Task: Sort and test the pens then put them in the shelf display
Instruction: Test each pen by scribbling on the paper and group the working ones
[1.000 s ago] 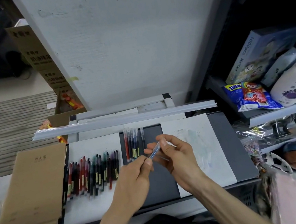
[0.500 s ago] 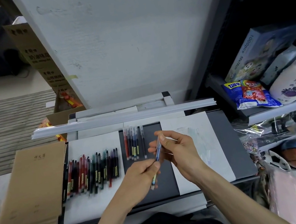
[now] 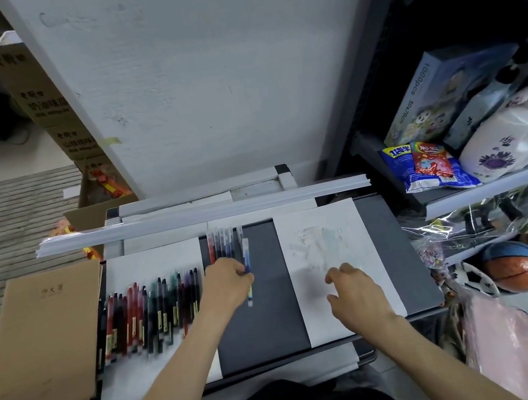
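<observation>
Sorting step. The left hand [image 3: 225, 283] pinches a blue pen [image 3: 248, 264] just left of the scribbled test sheet [image 3: 318, 243], beside the sorted row [image 3: 223, 244]. Judged next move: lay it parallel at the row's right end. The right hand [image 3: 356, 292] hovers over the sheet, fingers loosely curled, empty. Bare dark tray [image 3: 265, 324] left of the sheet gives working room — untested pens [image 3: 149, 314] lie farther left, and a white rail [image 3: 202, 214] bounds the far edge.

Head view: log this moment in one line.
left hand: holds blue pen beside small row | right hand: empty, over paper | big row: on sheet
</observation>
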Available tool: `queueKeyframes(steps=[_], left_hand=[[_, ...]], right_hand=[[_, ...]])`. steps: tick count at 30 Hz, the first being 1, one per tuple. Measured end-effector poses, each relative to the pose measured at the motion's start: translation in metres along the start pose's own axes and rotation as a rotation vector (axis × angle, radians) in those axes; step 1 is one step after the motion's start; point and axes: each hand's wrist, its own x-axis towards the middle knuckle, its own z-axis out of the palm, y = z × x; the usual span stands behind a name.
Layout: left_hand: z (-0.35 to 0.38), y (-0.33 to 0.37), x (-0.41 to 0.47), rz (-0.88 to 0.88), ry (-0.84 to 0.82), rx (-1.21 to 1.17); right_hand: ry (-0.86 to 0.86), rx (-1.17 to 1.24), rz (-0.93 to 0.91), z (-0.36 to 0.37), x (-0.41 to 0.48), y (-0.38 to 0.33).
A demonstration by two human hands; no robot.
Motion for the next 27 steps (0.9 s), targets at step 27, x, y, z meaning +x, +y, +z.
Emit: queueKeyframes(steps=[27], left_hand=[[-0.004, 0.026, 0.046, -0.053, -0.053, 0.151]], right_hand=[[0.002, 0.076, -0.045, 0.032, 0.005, 0.015]])
